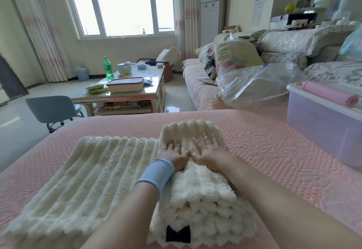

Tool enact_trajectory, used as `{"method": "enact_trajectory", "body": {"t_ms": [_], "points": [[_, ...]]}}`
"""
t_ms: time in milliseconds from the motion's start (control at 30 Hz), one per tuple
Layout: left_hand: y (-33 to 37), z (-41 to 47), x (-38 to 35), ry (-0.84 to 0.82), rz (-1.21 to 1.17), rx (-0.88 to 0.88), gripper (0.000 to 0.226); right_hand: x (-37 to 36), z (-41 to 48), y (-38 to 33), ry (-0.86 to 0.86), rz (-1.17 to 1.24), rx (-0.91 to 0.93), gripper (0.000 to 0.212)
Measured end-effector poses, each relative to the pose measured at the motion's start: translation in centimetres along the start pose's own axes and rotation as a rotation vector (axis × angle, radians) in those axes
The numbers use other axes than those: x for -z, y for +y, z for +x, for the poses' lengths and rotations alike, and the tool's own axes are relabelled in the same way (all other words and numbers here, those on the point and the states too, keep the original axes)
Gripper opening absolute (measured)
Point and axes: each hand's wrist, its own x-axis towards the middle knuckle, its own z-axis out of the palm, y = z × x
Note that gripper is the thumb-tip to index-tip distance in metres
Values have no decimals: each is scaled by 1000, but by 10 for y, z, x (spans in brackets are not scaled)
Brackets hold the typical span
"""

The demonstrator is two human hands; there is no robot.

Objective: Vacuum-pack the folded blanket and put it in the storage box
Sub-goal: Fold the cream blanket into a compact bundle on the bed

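Note:
A cream ribbed fleece blanket (101, 172) lies on the pink quilted bed (274, 151). Its right part is folded into a thick stack with a black label at the near end; its left part lies spread flat. My left hand (174, 153), with a pale blue wristband, and my right hand (210, 149) press flat side by side on top of the folded stack, fingers straight. A clear plastic vacuum bag (254, 84) lies crumpled on the sofa at the right. The translucent storage box (323, 119) stands on the bed at the right edge.
A pink roll (331, 94) rests on the storage box's lid. The sofa (199, 88) holds pillows and bedding. A glass coffee table (121, 92) with a green bottle and a lidded container stands beyond the bed, and a blue chair (52, 109) at the left.

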Motion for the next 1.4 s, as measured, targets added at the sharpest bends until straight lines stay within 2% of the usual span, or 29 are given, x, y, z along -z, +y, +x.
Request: {"method": "enact_trajectory", "body": {"t_ms": [133, 300, 400, 467, 533, 600, 667, 733, 767, 800, 867, 1000, 1100, 1133, 1200, 1267, 1300, 1333, 1400], "points": [[1, -39, -5, -48, -42, -64, 67, 0, -43, 1, -93, 124, 58, 70], [-8, -79, -31, 51, 47, -78, 68, -30, -72, -11, -30, -74, 3, 70], [-7, -90, -33, 62, 6, -70, 69, -38, -73, -13, 5, -120, 6, 70], [-8, -92, -29, 31, 0, -70, 68, -36, -75, -7, 23, -43, 33, 72], [-5, -95, -22, 24, 29, -74, 67, -32, -80, 1, 129, 138, 54, 75], [2, -103, -14, 33, -42, -114, 65, -27, -88, 8, 316, 350, -20, 78], [8, -115, -9, 52, -207, -184, 64, -22, -96, 14, 393, 513, -234, 79], [7, -126, -12, 61, -241, -225, 66, -21, -103, 18, 259, 519, -377, 78], [3, -130, -16, 50, -190, -225, 66, -21, -107, 17, 182, 499, -375, 74], [-2, -134, -18, 32, -136, -215, 64, -20, -111, 14, 143, 483, -344, 70], [-13, -138, -20, -22, -98, -170, 61, -16, -119, 7, 170, 568, -295, 73], [-28, -148, -2, -51, -219, -83, 51, 6, -137, -15, 307, 640, -104, 76], [-53, -156, 17, -32, -199, -40, 33, 17, -149, -42, 312, 636, 84, 76], [-60, -160, 27, 10, -228, -30, 28, 18, -152, -52, 297, 626, 152, 74], [-70, -169, 53, 247, -418, -60, 25, 19, -154, -78, 262, 577, 294, 71], [-74, -184, 81, 453, -830, -131, 31, 17, -149, -107, 239, 591, 422, 65], [-75, -193, 91, 476, -964, -172, 33, 15, -148, -122, 237, 641, 498, 62], [-79, -200, 97, 462, -987, -220, 32, 13, -147, -136, 237, 729, 582, 59], [-98, -206, 97, 408, -669, -222, 34, 6, -144, -158, 249, 977, 676, 49]]}}
